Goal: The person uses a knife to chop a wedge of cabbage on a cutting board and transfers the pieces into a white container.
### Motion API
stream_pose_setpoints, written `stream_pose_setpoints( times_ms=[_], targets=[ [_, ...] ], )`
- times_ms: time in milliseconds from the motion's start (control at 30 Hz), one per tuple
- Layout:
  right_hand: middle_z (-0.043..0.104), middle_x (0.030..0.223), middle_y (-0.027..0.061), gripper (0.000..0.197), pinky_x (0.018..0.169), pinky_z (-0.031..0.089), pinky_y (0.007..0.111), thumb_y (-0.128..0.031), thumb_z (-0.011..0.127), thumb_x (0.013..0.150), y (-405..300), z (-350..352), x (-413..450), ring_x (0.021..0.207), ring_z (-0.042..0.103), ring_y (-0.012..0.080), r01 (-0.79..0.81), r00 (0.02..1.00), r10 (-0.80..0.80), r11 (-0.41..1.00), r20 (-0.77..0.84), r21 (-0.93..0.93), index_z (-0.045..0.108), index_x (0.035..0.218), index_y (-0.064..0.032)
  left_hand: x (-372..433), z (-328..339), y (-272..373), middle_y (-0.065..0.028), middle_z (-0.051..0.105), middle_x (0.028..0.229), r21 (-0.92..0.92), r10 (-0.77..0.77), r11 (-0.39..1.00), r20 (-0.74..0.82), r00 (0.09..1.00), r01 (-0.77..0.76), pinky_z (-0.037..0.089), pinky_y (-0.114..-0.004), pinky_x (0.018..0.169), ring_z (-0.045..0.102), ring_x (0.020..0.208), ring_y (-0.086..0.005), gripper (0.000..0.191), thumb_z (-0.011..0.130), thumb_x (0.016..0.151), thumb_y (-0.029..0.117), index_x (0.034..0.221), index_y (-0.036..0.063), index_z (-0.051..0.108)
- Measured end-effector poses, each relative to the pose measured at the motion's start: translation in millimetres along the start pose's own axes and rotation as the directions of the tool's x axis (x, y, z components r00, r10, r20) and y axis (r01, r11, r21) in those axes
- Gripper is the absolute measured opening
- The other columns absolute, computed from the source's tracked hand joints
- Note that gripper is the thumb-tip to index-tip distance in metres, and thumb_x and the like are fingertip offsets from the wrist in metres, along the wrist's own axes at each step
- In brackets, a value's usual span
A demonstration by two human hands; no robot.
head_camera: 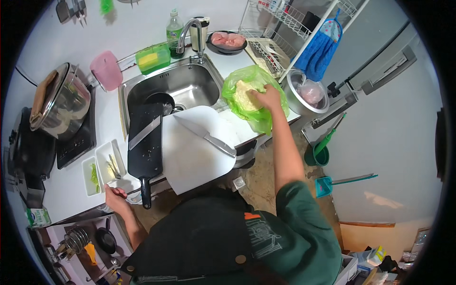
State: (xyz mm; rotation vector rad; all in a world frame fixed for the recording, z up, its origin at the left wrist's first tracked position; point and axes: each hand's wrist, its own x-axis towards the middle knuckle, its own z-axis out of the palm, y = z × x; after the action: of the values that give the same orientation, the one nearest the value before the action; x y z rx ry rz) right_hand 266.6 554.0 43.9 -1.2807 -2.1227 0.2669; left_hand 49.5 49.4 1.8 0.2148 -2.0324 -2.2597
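Observation:
My right hand reaches to the far right of the counter and grips a pale cream vegetable, which looks like cabbage. That vegetable sits inside an opened light-green plastic bag. At the counter's front edge, my left hand is beside two white rectangular dishes; whether it holds something is unclear. One dish has green shreds, the other pale bits and a fork. Between my hands, a black mandoline slicer and a kitchen knife lie on a white cutting board.
Behind the board is a steel sink with a black bowl. A plate of raw meat stands behind the tap. Left is a large pot on a cooktop. A metal pot and wire rack stand right.

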Motion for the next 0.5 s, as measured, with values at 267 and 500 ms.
stream_pose_setpoints(
  times_ms=[267, 500],
  targets=[
    [0.063, 0.107, 0.0209, 0.077, 0.080, 0.049, 0.036, -0.042, 0.079, 0.054, 12.4, 11.6, 56.0, 0.094, 0.062, 0.0302, -0.424, 0.427, 0.292, 0.901, 0.856, -0.095, 0.061, 0.110, 0.0072, -41.2, 23.5, 23.5, -0.0023, 0.040, 0.054, -0.170, 0.058, 0.984, 0.052, 0.997, -0.049, 0.029, -0.023, 0.037, 0.040, 0.043, -0.0102, 0.037, 0.046, 0.096, 0.029, 0.064, 0.0098, 0.040],
    [0.063, 0.106, 0.0161, 0.066, 0.075, 0.048, 0.038, -0.037, 0.077, 0.058, 26.1, 23.4, 61.6, 0.093, 0.061, 0.0270, -0.202, 0.479, 0.139, 0.978, 0.867, -0.045, 0.062, 0.107, 0.0048, -71.5, 68.4, 17.5, -0.0018, 0.041, 0.050, -0.083, 0.198, 0.980, 0.326, 0.925, -0.180, 0.028, -0.024, 0.039, 0.038, 0.042, -0.0093, 0.037, 0.047, 0.095, 0.020, 0.061, 0.0081, 0.041]
  ],
)
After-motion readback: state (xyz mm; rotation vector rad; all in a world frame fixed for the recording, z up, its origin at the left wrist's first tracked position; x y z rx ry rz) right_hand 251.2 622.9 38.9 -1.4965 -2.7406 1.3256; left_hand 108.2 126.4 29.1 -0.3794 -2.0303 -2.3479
